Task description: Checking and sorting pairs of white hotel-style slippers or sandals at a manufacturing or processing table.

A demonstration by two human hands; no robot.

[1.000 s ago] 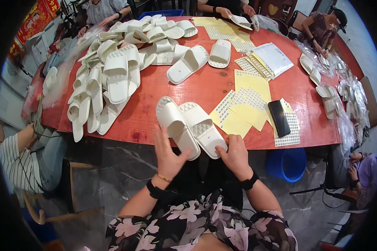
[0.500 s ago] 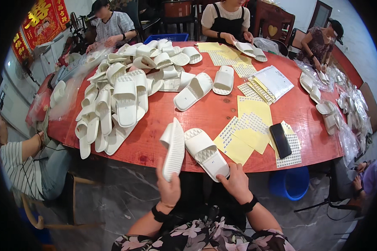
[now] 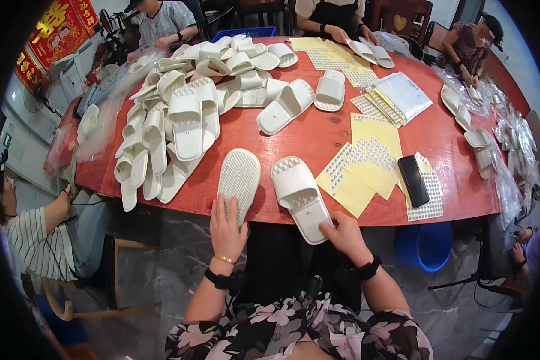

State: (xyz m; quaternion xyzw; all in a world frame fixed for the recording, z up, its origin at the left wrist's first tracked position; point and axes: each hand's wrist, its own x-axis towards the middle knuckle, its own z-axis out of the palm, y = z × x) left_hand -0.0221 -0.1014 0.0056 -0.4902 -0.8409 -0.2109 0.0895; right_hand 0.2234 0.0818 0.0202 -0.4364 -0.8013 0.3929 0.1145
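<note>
My left hand (image 3: pixel 228 231) holds a white slide slipper (image 3: pixel 239 179) by its heel end, fingers over the ridged sole and the thumb near its right edge. That sole faces up, so the strap is hidden. To its right, my right hand (image 3: pixel 345 239) pinches the heel of a second white slipper (image 3: pixel 311 219) between thumb and fingers. This one lies strap up, with a small printed sticker on its footbed, and its heel juts over the table's near edge. A gap separates the two slippers.
A large pile of white slippers (image 3: pixel 185 123) covers the left of the red table (image 3: pixel 282 207). Yellow sticker sheets (image 3: pixel 357 174) and a black phone (image 3: pixel 413 182) lie at right. Clear plastic bags (image 3: pixel 510 144) line the far right. A blue bin (image 3: pixel 425 246) stands below. Other people sit around the table.
The slipper in my left hand has turned from edge-on to sole up, and my fingers now lie across its sole. My right hand keeps its pinch. The whole view has shifted slightly.
</note>
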